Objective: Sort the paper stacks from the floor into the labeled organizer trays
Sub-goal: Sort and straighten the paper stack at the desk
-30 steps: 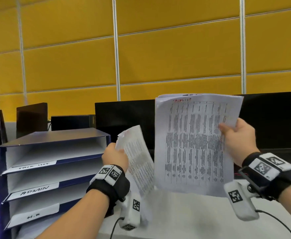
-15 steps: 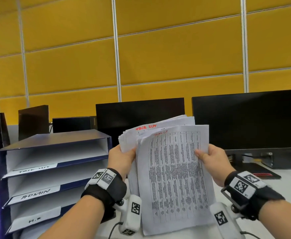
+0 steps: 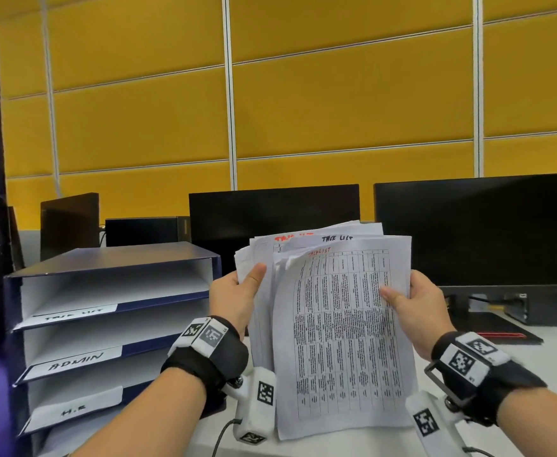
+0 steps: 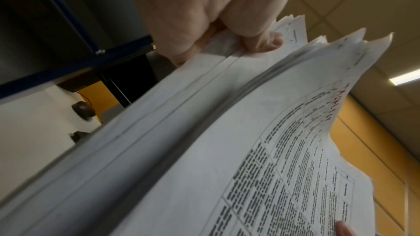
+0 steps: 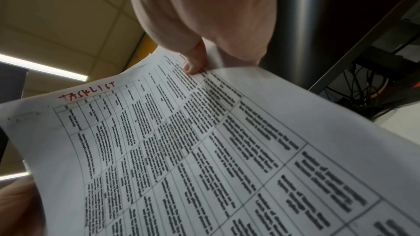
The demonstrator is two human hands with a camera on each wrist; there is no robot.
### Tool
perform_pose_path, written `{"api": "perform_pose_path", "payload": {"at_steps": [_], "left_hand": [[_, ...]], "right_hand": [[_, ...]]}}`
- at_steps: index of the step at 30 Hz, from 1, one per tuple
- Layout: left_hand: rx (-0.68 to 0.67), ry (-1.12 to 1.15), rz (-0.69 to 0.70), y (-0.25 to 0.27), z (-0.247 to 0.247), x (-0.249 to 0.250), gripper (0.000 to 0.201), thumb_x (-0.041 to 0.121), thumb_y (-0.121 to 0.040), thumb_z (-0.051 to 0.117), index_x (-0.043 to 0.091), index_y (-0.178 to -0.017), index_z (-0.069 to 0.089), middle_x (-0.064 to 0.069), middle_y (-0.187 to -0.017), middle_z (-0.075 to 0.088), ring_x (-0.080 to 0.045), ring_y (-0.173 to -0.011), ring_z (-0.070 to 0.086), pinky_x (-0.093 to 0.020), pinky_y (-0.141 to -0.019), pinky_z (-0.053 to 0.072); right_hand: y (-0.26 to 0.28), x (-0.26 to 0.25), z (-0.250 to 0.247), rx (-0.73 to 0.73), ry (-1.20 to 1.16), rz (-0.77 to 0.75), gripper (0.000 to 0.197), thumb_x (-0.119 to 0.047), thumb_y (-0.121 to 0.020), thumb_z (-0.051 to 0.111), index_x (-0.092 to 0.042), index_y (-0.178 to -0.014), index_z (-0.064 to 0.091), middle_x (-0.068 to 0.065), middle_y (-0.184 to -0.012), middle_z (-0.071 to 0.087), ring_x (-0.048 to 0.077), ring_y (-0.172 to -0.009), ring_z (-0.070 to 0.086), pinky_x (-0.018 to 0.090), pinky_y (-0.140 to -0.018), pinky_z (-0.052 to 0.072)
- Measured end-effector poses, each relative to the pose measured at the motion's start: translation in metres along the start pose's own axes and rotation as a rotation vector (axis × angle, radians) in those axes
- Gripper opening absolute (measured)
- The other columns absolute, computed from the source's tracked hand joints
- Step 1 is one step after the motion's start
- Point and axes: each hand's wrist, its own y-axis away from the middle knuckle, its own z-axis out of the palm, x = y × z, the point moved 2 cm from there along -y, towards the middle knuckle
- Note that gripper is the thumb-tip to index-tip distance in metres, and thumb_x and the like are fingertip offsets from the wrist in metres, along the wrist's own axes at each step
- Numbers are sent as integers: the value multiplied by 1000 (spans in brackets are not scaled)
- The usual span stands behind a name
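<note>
- Head view is bright and evenly lit; wall lines bow toward the edges.
- Ceiling strip lights glow above the grip in both wrist views.
- Paper below the left grip is smeared and shadowed.

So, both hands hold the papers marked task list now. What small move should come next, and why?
Probably carry the papers left and slide them into the top tray, whose label seems to read task list. The front sheet has that heading in red, and the left hand and right hand grip the stack's two sides. The sheets are fanned, so squaring them first may help.
</note>
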Motion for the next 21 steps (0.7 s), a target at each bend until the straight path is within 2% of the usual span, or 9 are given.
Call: {"api": "perform_pose_path", "payload": {"at_steps": [2,3,5,7,10,14,15,18,21], "left_hand": [[15,-4,-5,-1,-1,-2,39,46,-86,60,8,-80,66,-16,-79,68,-32,-74,62,-43,-69,53],[12,-4,-14,-2,-1,-4,41,47,-87,58,8,-81,66,-17,-82,69,-33,-77,63,-44,-73,53],[-22,-28,-27,-3,-2,-6,43,52,-89,53,11,-93,67,-15,-93,71,-36,-88,66,-51,-84,54],[-68,-72,-12,-1,-1,-5,44,53,-91,46,15,-100,67,-11,-95,71,-34,-92,66,-52,-85,54],[-133,-101,5,4,2,0,46,53,-95,37,18,-103,66,-8,-95,70,-30,-91,66,-47,-83,53],[-196,-24,-18,14,9,8,54,56,-96,29,20,-115,64,-3,-90,67,-20,-76,62,-56,-90,47],[-215,-13,-23,18,11,11,59,63,-92,26,24,-120,61,-3,-95,67,-20,-79,62,-58,-93,44],[-261,46,-20,24,16,12,86,86,-62,24,34,-129,42,-9,-123,60,-29,-108,61,-56,-99,45],[-284,27,24,24,19,12,124,102,-27,35,30,-128,27,-9,-113,58,-26,-97,65,-44,-82,58]], "right_hand": [[-1,1,1,11,4,-6,28,-9,-91,59,-20,-116,53,-3,-104,64,12,-88,64,26,-60,50],[-2,2,1,10,2,-5,30,-9,-91,59,-20,-118,53,-3,-104,63,13,-89,64,26,-59,49],[-2,3,2,-8,4,3,26,-9,-91,58,-20,-115,55,-4,-102,65,12,-87,64,25,-58,49],[-4,5,4,-31,1,11,22,-10,-91,58,-18,-112,58,-1,-101,67,13,-87,66,26,-58,50],[-5,7,8,-71,15,12,21,-12,-91,59,-23,-109,57,-1,-105,66,15,-93,65,30,-64,52],[-4,8,11,-116,6,16,23,-12,-92,57,-25,-111,53,-3,-106,64,12,-93,63,28,-63,51],[-4,7,11,-116,10,11,23,-12,-92,57,-24,-112,53,-3,-106,64,12,-93,63,27,-62,50],[-3,7,12,-57,24,-7,21,-12,-92,57,-21,-111,53,-3,-102,63,11,-89,63,26,-59,49],[0,5,14,31,36,-27,17,-13,-92,57,-21,-107,52,-1,-103,63,15,-90,64,31,-64,53]]}}
